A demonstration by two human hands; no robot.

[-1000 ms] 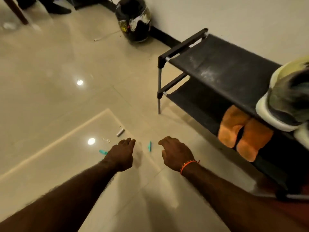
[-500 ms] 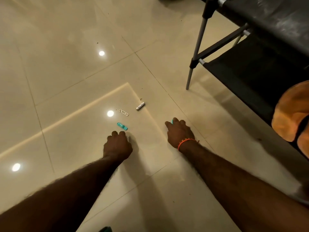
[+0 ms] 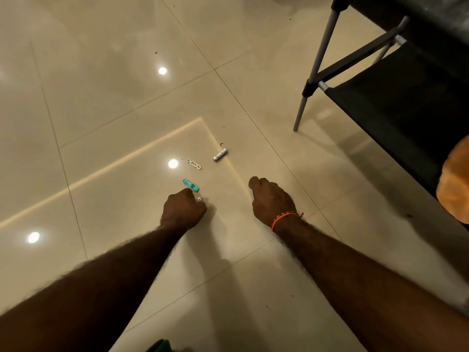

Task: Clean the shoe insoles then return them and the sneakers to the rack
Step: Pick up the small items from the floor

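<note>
Your left hand [image 3: 183, 209] curls at the floor [image 3: 101, 97], fingers pinching a small silver bead [image 3: 200, 198]; your right hand [image 3: 271, 199] is curled, contents hidden. Orange insole [image 3: 454, 184] lies on the rack [image 3: 396, 102].

Open floor [image 3: 101, 72] lies far left; small bits [image 3: 190, 185] crowd the middle; rack [image 3: 396, 97] blocks right.
</note>
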